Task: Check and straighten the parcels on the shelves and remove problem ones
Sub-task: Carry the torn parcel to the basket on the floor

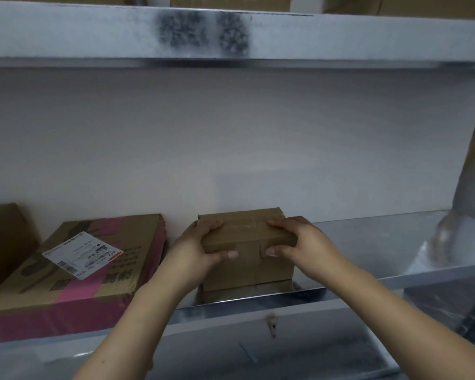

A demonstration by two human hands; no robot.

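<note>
Both hands gripped a small brown box (247, 242) at the metal shelf's (368, 242) front edge: left hand (200, 246) and right hand (294, 242) had fingers curled over the top, thumbs on the front face. Left of it lay a pink-taped box (88, 275) bearing a tilted label (83, 253). White wall (231, 138) behind.

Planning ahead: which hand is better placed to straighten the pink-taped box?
Probably left: the left hand grips the small box beside the pink-taped box; the right hand is farther.
</note>
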